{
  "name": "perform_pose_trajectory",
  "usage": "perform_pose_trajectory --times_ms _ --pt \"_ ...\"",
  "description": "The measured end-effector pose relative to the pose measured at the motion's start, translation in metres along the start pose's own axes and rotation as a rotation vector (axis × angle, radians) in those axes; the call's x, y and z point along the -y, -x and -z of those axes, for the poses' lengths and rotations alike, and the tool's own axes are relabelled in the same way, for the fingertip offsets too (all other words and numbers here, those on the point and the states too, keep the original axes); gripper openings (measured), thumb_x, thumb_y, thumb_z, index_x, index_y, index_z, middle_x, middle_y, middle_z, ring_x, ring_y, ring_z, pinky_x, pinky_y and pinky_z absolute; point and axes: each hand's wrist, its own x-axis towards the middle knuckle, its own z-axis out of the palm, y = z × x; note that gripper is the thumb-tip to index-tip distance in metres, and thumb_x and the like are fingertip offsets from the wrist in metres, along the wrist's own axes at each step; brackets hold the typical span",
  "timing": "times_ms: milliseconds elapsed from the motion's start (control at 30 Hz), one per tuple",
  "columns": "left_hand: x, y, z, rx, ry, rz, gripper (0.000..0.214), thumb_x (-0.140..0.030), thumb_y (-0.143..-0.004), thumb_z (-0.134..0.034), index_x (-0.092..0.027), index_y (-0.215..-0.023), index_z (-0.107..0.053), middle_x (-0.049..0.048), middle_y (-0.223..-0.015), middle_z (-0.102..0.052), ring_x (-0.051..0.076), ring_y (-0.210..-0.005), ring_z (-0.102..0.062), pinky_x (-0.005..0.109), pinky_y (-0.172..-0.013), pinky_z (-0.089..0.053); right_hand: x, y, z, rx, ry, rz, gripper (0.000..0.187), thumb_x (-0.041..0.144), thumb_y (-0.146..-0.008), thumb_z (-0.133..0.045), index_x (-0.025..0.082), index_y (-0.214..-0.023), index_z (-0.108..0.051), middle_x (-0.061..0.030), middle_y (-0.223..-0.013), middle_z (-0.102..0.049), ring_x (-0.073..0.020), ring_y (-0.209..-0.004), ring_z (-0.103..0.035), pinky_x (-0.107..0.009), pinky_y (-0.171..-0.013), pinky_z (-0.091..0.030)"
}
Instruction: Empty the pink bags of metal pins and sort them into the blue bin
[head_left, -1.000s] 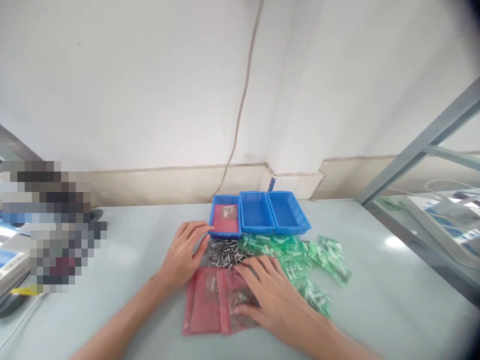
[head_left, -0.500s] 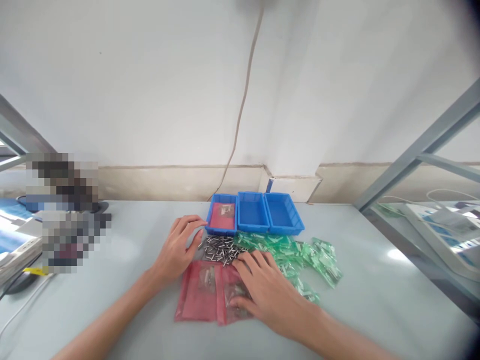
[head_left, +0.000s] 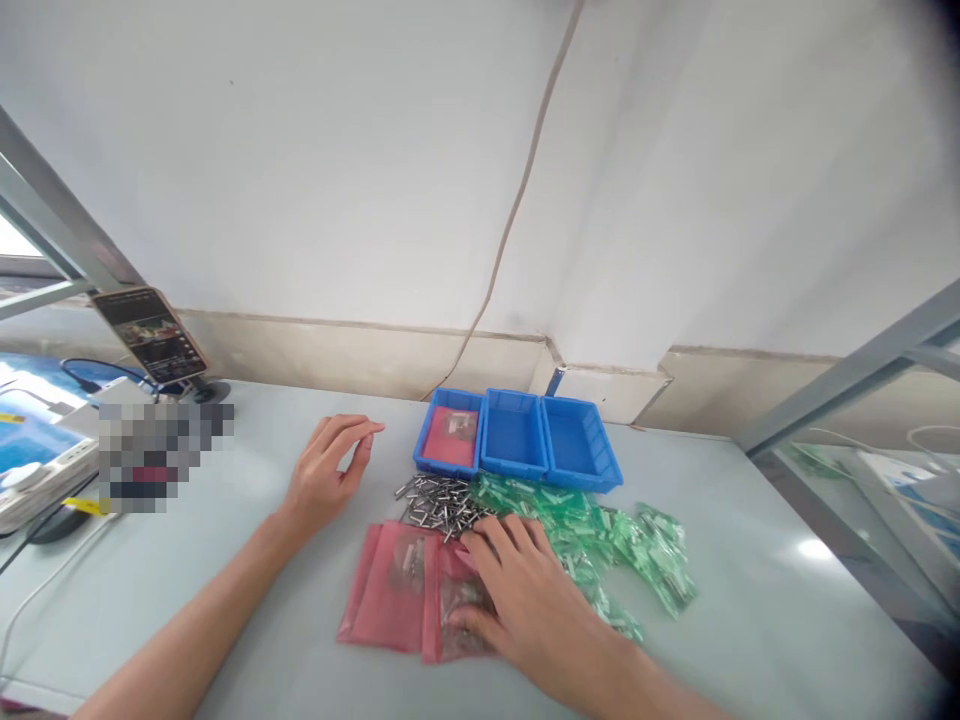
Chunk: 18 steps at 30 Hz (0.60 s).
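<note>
My left hand (head_left: 324, 478) hovers over the table left of the blue trays, its fingers loosely bent and nothing visible in it. Over a red plastic bag (head_left: 433, 640) my right hand (head_left: 525, 590) lies with fingers spread, covering part of it. Small metal parts show through the clear area of that bag. Beside it on the left lies another red bag (head_left: 386, 610), partly overlapped. A loose heap of short metal pins (head_left: 439, 505) sits just beyond the bags, close to my right fingertips. Green bags (head_left: 555, 505) with parts inside spread out to the right.
Three blue trays stand in a row: the left tray (head_left: 420, 455) holds a red bag, beside the middle tray (head_left: 514, 430) and right tray (head_left: 577, 440). A phone (head_left: 152, 335) on a stand and a power strip (head_left: 56, 490) are at the left. Metal frame bars (head_left: 847, 385) flank the table.
My left hand has moved left, away from the left tray and the metal pins. My right hand stays over the red bag. The camera view has tilted slightly.
</note>
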Motion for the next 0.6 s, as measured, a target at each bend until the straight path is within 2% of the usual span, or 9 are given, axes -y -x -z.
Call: perform_pose_trajectory --times_ms 267,600 --pt "0.0005 0.0020 0.0003 0.045 -0.008 -0.030 0.028 -0.012 -0.108 -0.057 -0.026 -0.129 -0.070 0.0075 -0.113 -0.073 0.022 -0.100 -0.068 0.039 -0.093 -0.055 -0.0008 0.0034 -0.0081 -0.044 -0.052 -0.020 0.048 0.052 -0.092 -0.085 0.024 -0.126 -0.065 -0.0078 -0.122 -0.068 -0.0357 -0.109 -0.060 -0.057 -0.096 -0.050" --pt "-0.0063 0.0088 -0.0004 0.096 0.038 -0.057 0.030 -0.014 -0.109 -0.055 -0.027 -0.132 -0.068 0.0084 -0.114 -0.074 0.022 -0.099 -0.070 0.039 -0.092 -0.057 0.0041 -0.0024 -0.0067 -0.040 -0.057 -0.015 0.042 0.043 -0.093 -0.087 0.026 -0.124 -0.065 -0.0060 -0.115 -0.070 -0.0327 -0.104 -0.064 -0.051 -0.092 -0.053"
